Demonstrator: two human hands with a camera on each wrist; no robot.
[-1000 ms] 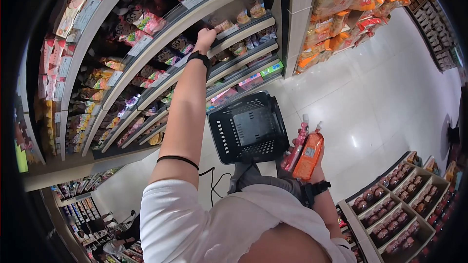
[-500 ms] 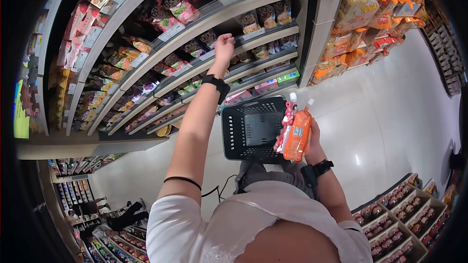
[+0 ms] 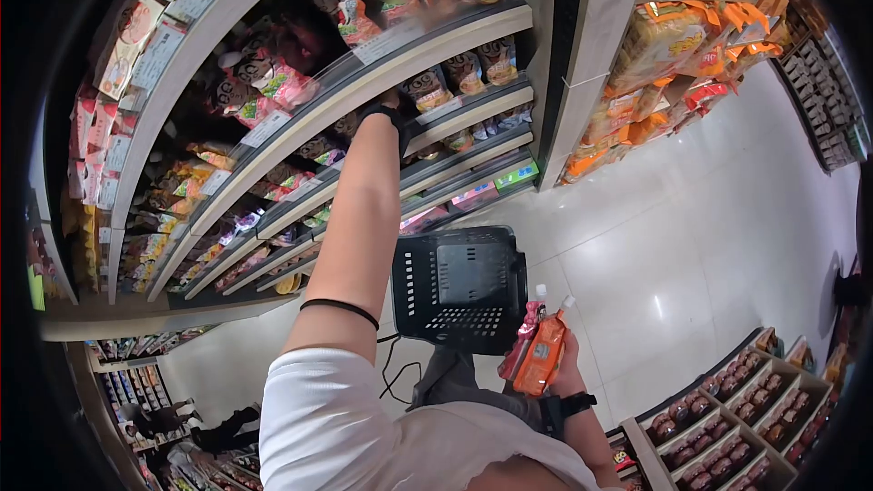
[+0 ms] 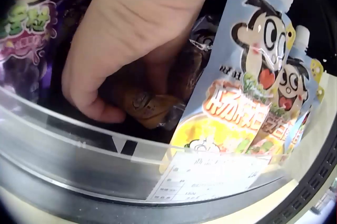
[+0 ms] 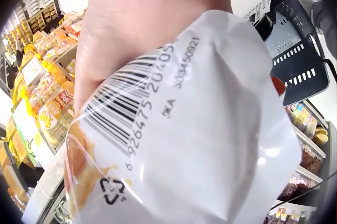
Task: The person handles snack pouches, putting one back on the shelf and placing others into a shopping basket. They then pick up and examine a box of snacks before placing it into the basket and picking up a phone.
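Observation:
My left hand (image 4: 137,29) reaches over the clear lip of a shelf, its fingers curled round a brown-and-yellow pouch (image 4: 150,108) in the left wrist view. Beside it stand blue-grey spouted pouches (image 4: 239,77) with a cartoon face; a purple pouch (image 4: 29,45) is on the other side. Shelf and wrist hide most of this hand in the head view. Low by my body, my right hand (image 3: 568,371) holds an orange spouted jelly pouch (image 3: 543,356) and a pink spouted pouch (image 3: 520,345) side by side. A white pouch back with a barcode (image 5: 195,113) fills the right wrist view.
A black perforated shopping basket (image 3: 464,323) is in front of my legs. Shelves (image 3: 364,86) of pouches rise at the left. Orange-wrapped packs (image 3: 668,45) hang at the upper right, and a divided display bin (image 3: 727,418) stands at the lower right.
My left hand drew back to the shelf edge half a second ago, then went in deeper, out of the head view. My right hand keeps both pouches, now lower in the view.

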